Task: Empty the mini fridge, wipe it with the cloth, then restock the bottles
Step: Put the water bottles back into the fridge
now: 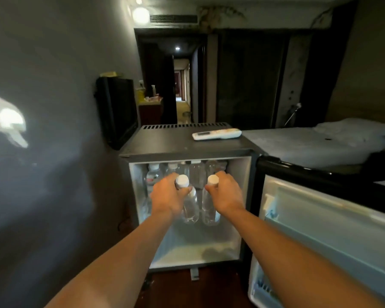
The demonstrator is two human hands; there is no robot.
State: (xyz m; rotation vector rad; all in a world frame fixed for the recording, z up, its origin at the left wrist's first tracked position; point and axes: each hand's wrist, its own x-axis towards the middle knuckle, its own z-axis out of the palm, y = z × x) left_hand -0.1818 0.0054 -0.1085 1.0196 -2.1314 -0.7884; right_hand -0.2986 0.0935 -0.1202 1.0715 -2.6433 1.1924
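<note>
Head view: clear, white-capped bottles (190, 207)

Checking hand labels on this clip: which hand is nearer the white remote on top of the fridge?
Right. The right hand, holding the right bottle, is almost directly below the remote; the left hand, holding the left bottle, is below it and farther left.

The dark grey mini fridge (187, 143) stands on the floor with its door (333, 218) swung wide open to the right, showing a pale interior. A row of bottles (197, 172), clear with white caps, stands upright along the back. In front of them hang two more, side by side and close together, caps up: the left bottle (190, 205) gripped by its neck in the left hand (167, 194), the right bottle (209, 207) likewise in the right hand (226, 192).
</note>
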